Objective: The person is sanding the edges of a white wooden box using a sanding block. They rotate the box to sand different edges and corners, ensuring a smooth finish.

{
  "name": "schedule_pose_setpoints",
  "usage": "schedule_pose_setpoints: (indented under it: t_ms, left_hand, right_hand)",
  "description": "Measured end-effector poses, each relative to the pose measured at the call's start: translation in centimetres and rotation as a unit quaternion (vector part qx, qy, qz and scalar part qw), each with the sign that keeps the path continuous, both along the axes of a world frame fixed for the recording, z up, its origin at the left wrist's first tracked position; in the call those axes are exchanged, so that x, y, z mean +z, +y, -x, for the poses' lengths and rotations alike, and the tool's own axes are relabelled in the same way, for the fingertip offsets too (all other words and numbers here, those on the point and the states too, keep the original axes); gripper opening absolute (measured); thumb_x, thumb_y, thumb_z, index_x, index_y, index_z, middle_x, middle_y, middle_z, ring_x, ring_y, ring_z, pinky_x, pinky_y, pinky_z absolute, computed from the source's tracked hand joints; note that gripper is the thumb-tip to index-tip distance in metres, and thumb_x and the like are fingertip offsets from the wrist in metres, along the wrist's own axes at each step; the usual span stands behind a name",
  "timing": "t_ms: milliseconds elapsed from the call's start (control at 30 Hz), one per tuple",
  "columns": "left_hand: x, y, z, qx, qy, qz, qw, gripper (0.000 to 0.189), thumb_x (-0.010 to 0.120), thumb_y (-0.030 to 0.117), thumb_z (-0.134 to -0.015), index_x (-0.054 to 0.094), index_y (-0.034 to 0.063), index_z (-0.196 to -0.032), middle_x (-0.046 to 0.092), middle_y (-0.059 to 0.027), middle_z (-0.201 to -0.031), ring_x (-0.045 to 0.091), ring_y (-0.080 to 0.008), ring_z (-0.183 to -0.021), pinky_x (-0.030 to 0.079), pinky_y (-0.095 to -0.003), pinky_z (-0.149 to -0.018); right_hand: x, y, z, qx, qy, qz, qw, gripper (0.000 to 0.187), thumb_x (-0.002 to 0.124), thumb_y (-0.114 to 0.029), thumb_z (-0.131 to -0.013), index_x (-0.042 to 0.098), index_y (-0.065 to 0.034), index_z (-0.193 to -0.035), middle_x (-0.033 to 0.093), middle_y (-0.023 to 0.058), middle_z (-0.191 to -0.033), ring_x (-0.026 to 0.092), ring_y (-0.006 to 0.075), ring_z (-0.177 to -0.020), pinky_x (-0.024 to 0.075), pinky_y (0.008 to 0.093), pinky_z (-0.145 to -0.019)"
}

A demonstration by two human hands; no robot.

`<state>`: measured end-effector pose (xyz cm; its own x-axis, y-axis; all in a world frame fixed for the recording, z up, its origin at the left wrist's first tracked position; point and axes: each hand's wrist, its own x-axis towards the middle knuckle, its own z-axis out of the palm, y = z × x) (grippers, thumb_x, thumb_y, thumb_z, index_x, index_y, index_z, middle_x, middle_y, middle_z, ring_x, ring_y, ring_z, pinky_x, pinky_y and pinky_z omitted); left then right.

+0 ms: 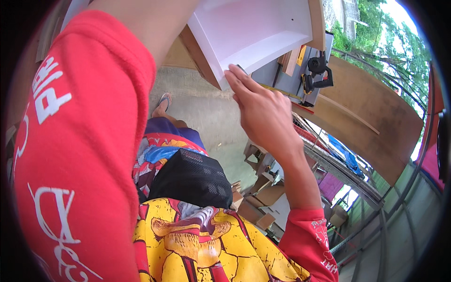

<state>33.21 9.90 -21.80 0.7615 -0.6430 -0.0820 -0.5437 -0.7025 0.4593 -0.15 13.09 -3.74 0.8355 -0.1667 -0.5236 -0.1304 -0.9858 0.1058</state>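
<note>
A cabinet-like box with white inner faces (pixel 260 28) and brown wooden edges fills the top centre, tilted in view. My right hand (pixel 260 102) lies at its lower corner, back of the hand up, with the index and middle fingers stretched along the white edge. A thin dark edge of some small item (pixel 240 67) shows beside those fingertips; whether the fingers grip it is hidden. My left forearm reaches up past the top rim of the picture, so my left hand is out of view; its red sleeve covers the left side.
On a grey worktop (pixel 269 74) right of the box lie a cordless power tool (pixel 318 70), wood pieces (pixel 291 62) and a yellow-edged strip. Beyond is a large brown board (pixel 373 116). Wood offcuts (pixel 265 221) lie low right. Another person's sandalled foot (pixel 162 104) is on the concrete floor (pixel 211 116).
</note>
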Motion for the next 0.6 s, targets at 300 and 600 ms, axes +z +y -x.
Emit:
schedule_pose_setpoints:
  t_ms: [300,600]
  left_hand:
    - [0.0,0.1,0.0,0.002,-0.019,-0.012,1.0,0.135,0.073,0.1,-0.068,0.031,0.0361,-0.179,0.011,-0.0134,-0.19,0.002,-0.0455,-0.173,-0.004,-0.0656,-0.137]
    - [0.1,-0.1,0.0,0.011,0.003,0.014,1.0,0.134,0.075,0.098,-0.067,0.032,0.0365,-0.179,0.011,-0.0138,-0.19,0.0,-0.0445,-0.174,-0.005,-0.0648,-0.137]
  right_hand:
    - [-0.6,0.0,0.5,0.013,0.012,0.09,0.996,0.059,0.057,-0.006,-0.106,0.062,-0.0274,-0.161,0.06,-0.005,-0.166,0.082,0.0321,-0.107,0.0641,0.0504,-0.088]
    - [-1.3,-0.4,1.0,-0.016,-0.026,0.047,0.998,0.056,0.056,-0.01,-0.109,0.06,-0.0265,-0.162,0.06,-0.0017,-0.167,0.082,0.0321,-0.107,0.064,0.0502,-0.086]
